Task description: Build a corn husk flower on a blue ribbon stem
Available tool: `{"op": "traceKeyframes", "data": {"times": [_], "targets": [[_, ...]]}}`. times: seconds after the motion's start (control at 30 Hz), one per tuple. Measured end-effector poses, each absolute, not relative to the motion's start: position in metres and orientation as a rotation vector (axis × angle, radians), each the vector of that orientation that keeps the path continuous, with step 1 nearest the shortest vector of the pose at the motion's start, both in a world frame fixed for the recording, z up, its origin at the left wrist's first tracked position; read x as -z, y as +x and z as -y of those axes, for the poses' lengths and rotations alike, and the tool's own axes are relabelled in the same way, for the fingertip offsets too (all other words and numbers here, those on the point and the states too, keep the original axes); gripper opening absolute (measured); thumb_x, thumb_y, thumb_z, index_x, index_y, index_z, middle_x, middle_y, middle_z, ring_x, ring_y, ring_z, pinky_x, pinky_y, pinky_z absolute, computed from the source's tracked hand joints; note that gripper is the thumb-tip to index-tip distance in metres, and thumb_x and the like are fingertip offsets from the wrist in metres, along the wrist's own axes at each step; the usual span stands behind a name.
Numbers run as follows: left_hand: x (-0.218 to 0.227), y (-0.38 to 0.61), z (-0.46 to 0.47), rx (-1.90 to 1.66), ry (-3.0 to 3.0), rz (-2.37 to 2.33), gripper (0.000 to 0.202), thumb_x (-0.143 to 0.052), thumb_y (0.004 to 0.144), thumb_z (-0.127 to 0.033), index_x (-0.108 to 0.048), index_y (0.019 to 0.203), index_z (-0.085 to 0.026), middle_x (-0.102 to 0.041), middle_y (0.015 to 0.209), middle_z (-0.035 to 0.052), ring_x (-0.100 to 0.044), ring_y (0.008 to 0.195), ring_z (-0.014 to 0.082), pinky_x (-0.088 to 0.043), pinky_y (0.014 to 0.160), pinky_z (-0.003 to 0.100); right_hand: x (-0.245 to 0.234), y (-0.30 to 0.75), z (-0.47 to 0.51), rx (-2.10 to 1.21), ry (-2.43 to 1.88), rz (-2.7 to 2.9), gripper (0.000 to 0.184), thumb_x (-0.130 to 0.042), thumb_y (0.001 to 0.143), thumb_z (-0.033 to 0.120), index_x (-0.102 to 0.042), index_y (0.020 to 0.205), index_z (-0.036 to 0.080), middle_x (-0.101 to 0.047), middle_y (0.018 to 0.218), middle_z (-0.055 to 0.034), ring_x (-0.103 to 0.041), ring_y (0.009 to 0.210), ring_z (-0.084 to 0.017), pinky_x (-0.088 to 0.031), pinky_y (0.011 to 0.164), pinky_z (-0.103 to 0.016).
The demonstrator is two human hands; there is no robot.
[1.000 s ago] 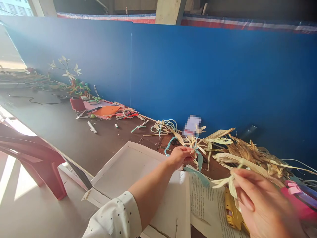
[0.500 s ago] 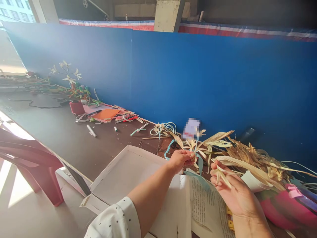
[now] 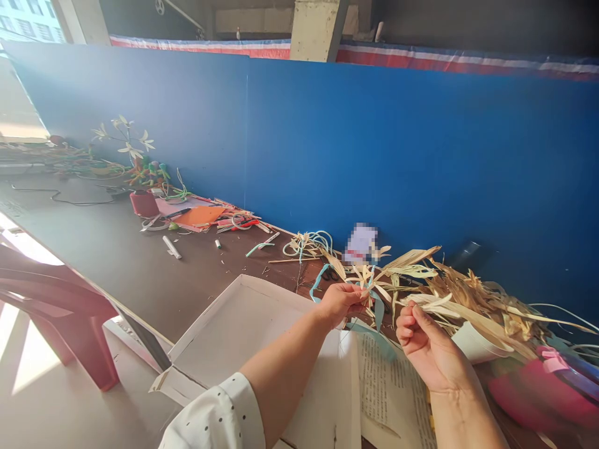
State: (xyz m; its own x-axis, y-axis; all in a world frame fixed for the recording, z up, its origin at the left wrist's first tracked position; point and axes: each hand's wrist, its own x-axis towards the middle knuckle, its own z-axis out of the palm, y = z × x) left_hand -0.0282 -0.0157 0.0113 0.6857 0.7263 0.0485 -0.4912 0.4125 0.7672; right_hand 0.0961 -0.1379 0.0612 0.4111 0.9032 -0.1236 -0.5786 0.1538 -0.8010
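Note:
My left hand (image 3: 345,304) is closed in a pinch on a pale corn-husk flower (image 3: 364,277), its narrow petals spreading above my fingertips. A light blue-green ribbon (image 3: 379,310) hangs beside that flower, and more of it curls to the left of my hand. To the right, my right hand (image 3: 428,349), palm up, pinches a smaller husk flower (image 3: 436,304) between thumb and fingers. Its petals point up and to the right; its base is hidden in the grip. Dried corn husks (image 3: 486,302) are heaped just behind my right hand.
A white cardboard box lid (image 3: 219,330) and a printed sheet (image 3: 390,386) lie below my arms. A white cup (image 3: 482,343) tilts near a pink bag (image 3: 538,393). Orange paper (image 3: 201,216) and sticks line the blue partition (image 3: 397,143). A red chair (image 3: 60,318) stands left.
My right hand has turned its flower, so the petals that hung down over the palm now point up and right. My left hand has stayed in place.

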Motion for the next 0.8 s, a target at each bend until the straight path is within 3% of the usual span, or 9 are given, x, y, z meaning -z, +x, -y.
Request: {"op": "traceKeyframes", "data": {"times": [0.17,0.33,0.5,0.8], "targets": [[-0.014,-0.029,0.017,-0.773,0.854,-0.324,0.050,-0.084,0.048,-0.045,-0.062,0.071,-0.007,-0.059,0.068,0.0041,-0.055,0.063,0.0096,-0.045,0.071,0.028,-0.067,0.092,0.131,-1.036,-1.007,0.440,0.035,-0.086,0.055,0.025,-0.068,0.084,0.017,-0.052,0.073,0.0044,-0.045,0.057,-0.002,-0.036,0.041,-0.011],[-0.014,-0.029,0.017,-0.764,0.853,-0.326,0.049,-0.084,0.048,-0.044,-0.063,0.072,-0.007,-0.059,0.068,0.0041,-0.055,0.063,0.0093,-0.045,0.070,0.028,-0.067,0.088,0.125,-0.911,-1.189,0.482,0.042,-0.089,0.048,0.030,-0.070,0.084,0.018,-0.061,0.087,0.0009,-0.051,0.064,-0.004,-0.040,0.042,-0.011],[-0.013,-0.028,0.016,-0.774,0.850,-0.331,0.049,-0.085,0.048,-0.044,-0.064,0.074,-0.007,-0.060,0.068,0.0042,-0.055,0.063,0.0093,-0.045,0.070,0.027,-0.063,0.089,0.117,-0.830,-1.280,0.488,0.049,-0.091,0.040,0.031,-0.072,0.084,0.019,-0.062,0.081,0.0009,-0.053,0.064,-0.006,-0.044,0.046,-0.011],[-0.017,-0.029,0.018,-0.764,0.828,-0.346,0.049,-0.086,0.046,-0.042,-0.065,0.073,-0.007,-0.059,0.068,0.0042,-0.055,0.062,0.0091,-0.045,0.069,0.027,-0.065,0.089,0.110,-0.822,-1.348,0.549,0.051,-0.092,0.034,0.035,-0.072,0.077,0.017,-0.062,0.072,0.0000,-0.050,0.058,-0.006,-0.038,0.038,-0.011]]}}
